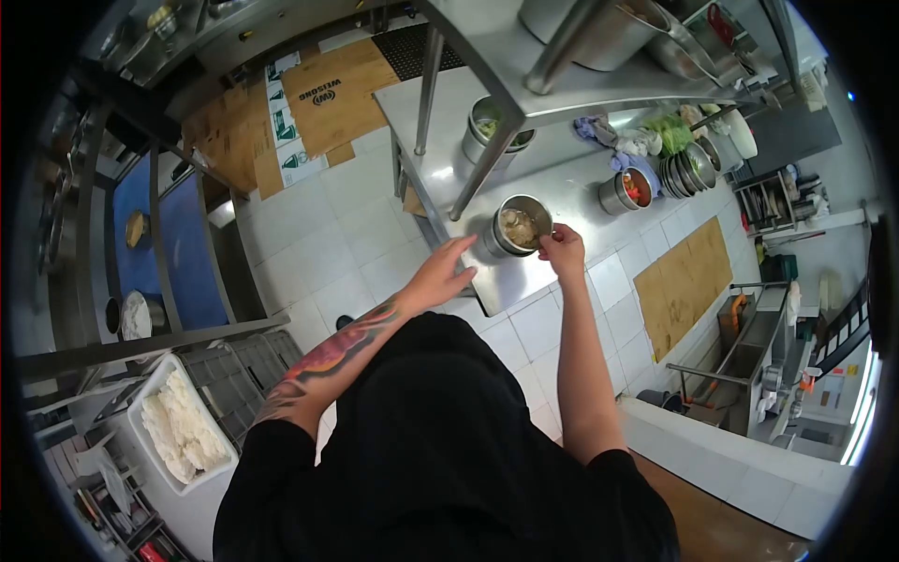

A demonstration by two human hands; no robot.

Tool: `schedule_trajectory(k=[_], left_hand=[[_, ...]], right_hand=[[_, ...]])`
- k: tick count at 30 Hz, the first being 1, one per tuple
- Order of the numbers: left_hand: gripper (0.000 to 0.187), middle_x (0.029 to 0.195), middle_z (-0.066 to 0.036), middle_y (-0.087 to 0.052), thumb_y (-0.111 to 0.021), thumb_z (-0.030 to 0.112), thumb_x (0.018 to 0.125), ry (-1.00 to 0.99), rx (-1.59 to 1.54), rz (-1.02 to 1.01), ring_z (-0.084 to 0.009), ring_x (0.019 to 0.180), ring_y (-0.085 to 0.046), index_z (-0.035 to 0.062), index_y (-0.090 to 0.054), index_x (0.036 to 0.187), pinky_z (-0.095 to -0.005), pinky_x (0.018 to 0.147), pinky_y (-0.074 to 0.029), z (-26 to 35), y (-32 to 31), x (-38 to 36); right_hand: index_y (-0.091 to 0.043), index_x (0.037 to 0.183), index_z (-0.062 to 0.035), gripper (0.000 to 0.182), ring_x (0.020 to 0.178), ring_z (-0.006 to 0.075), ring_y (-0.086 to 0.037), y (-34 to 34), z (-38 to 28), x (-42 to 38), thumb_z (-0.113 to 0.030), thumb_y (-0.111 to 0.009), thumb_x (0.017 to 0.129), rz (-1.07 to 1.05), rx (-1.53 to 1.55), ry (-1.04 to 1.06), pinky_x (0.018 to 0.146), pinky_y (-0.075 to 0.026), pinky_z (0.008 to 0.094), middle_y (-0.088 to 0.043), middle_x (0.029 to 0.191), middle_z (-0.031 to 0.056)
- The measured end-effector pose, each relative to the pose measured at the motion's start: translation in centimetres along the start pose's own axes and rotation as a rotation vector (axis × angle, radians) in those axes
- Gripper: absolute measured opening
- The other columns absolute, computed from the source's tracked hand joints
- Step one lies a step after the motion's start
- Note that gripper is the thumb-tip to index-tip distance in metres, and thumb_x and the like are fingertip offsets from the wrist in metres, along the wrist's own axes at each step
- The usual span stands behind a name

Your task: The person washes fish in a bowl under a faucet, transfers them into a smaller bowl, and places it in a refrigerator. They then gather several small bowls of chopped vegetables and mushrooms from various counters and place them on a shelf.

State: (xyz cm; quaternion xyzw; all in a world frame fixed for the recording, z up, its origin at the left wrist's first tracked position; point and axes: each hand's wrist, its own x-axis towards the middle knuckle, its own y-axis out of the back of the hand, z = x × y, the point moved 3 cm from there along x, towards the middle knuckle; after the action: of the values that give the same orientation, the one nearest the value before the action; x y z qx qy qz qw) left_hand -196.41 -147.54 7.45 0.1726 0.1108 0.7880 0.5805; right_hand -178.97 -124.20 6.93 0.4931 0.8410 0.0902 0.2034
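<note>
Near the corner of the steel table [576, 239] stands a round metal pot [498, 236] with pale brownish food in it. My right hand [562, 251] is at the pot's right rim, its fingers pinched together on something I cannot make out. To the left of the pot, my left hand [446, 270] is held with thumb and fingers apart and nothing in it. Another metal pot [478, 148] with green contents is further back, partly behind a shelf post. A metal container [613, 197] with red pieces stands to the right.
A raised steel shelf [562, 103] with large pots overhangs the table. Stacked bowls [688, 173] and a green bag [670, 131] are at the table's far right. A white tub [192, 482] of pale food stands at lower left. Cardboard [342, 98] lies on the floor.
</note>
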Motion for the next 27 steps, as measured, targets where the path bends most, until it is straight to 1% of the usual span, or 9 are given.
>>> schedule_trajectory(k=[3, 6, 11, 17, 20, 22, 23, 25, 27], left_hand=[[0.074, 0.143, -0.022, -0.045, -0.064, 0.005, 0.087, 0.084, -0.154, 0.072, -0.0360, 0.134, -0.044, 0.0050, -0.029, 0.152, -0.0397, 0.105, -0.042, 0.5, -2.8, 4.3], [0.085, 0.147, -0.022, -0.042, -0.064, -0.004, 0.081, -0.026, -0.185, 0.131, -0.0376, 0.138, -0.040, 0.0071, -0.023, 0.155, -0.0404, 0.113, -0.033, -0.7, -4.6, 5.1], [0.092, 0.150, -0.020, -0.039, -0.060, -0.012, 0.075, 0.043, -0.350, 0.137, -0.0373, 0.140, -0.037, 0.0104, -0.023, 0.156, -0.0409, 0.115, -0.031, -0.4, -5.5, 4.2], [0.086, 0.151, -0.016, -0.039, -0.058, -0.013, 0.075, -0.074, -0.142, 0.256, -0.0302, 0.142, -0.034, 0.0125, -0.033, 0.153, -0.0382, 0.112, -0.037, 2.3, -2.6, 3.6], [0.067, 0.142, -0.014, -0.048, -0.059, -0.007, 0.083, 0.032, -0.283, 0.238, -0.0241, 0.132, -0.045, 0.0079, -0.044, 0.146, -0.0362, 0.109, -0.039, 1.7, 1.2, 0.4], [0.043, 0.124, -0.007, -0.056, -0.058, -0.001, 0.090, 0.242, -0.766, 0.196, -0.0166, 0.118, -0.053, 0.0059, -0.054, 0.133, -0.0331, 0.102, -0.043, 1.3, 3.3, -2.4], [0.017, 0.098, -0.001, -0.057, -0.060, 0.002, 0.091, 0.221, -0.596, 0.361, -0.0098, 0.091, -0.057, 0.0055, -0.058, 0.107, -0.0288, 0.082, -0.049, 2.3, 4.1, -3.6], [0.013, 0.089, 0.000, -0.054, -0.062, 0.002, 0.089, 0.283, -0.439, 0.420, -0.0085, 0.081, -0.054, 0.0056, -0.053, 0.098, -0.0270, 0.072, -0.047, 1.9, 6.1, -6.7], [0.026, 0.070, 0.003, -0.042, -0.065, 0.002, 0.085, 0.357, -0.325, 0.516, -0.0058, 0.061, -0.041, 0.0071, -0.040, 0.081, -0.0249, 0.053, -0.039, 0.5, 8.5, -10.4]], right_hand=[[-0.054, 0.111, -0.0002, 0.033, 0.060, 0.0190, -0.066, -0.8, -0.6, -2.3, 0.007, -0.061, 0.080, 0.021, 0.232, 0.021, 0.050, -0.059, 0.0296, -0.059, 0.100, 0.0120], [-0.041, 0.107, -0.0059, 0.035, 0.061, 0.0217, -0.067, -1.2, -0.4, -4.8, 0.010, -0.057, 0.079, -0.055, 0.453, 0.006, 0.054, -0.063, 0.0331, -0.054, 0.108, 0.0114], [-0.038, 0.108, -0.0070, 0.033, 0.067, 0.0276, -0.070, -2.1, -1.8, -7.9, 0.010, -0.051, 0.082, -0.137, 0.604, -0.105, 0.058, -0.065, 0.0369, -0.055, 0.107, 0.0138], [-0.037, 0.107, -0.0030, 0.030, 0.079, 0.0298, -0.071, -2.1, -4.9, -10.2, 0.012, -0.047, 0.084, -0.159, 0.647, -0.015, 0.061, -0.066, 0.0386, -0.055, 0.108, 0.0157], [-0.037, 0.105, -0.0019, 0.028, 0.090, 0.0292, -0.070, -3.9, -6.4, -11.6, 0.014, -0.046, 0.083, -0.162, 0.569, 0.114, 0.062, -0.066, 0.0374, -0.055, 0.108, 0.0149], [-0.038, 0.104, -0.0018, 0.027, 0.099, 0.0281, -0.067, -6.1, -6.8, -12.4, 0.014, -0.046, 0.083, -0.238, 0.563, 0.110, 0.063, -0.067, 0.0359, -0.053, 0.122, 0.0180], [-0.038, 0.104, -0.0016, 0.028, 0.099, 0.0282, -0.067, -7.4, -7.3, -13.0, 0.014, -0.046, 0.083, -0.287, 0.574, 0.131, 0.063, -0.066, 0.0354, -0.048, 0.131, 0.0197], [-0.039, 0.108, -0.0025, 0.030, 0.105, 0.0296, -0.065, -10.7, -7.6, -13.9, 0.014, -0.048, 0.084, -0.446, 0.588, 0.140, 0.065, -0.066, 0.0358, -0.033, 0.152, 0.0222], [-0.039, 0.109, -0.0036, 0.030, 0.103, 0.0298, -0.066, -14.2, -8.3, -15.0, 0.012, -0.050, 0.086, -0.597, 0.577, 0.103, 0.067, -0.066, 0.0358, -0.034, 0.152, 0.0215]])
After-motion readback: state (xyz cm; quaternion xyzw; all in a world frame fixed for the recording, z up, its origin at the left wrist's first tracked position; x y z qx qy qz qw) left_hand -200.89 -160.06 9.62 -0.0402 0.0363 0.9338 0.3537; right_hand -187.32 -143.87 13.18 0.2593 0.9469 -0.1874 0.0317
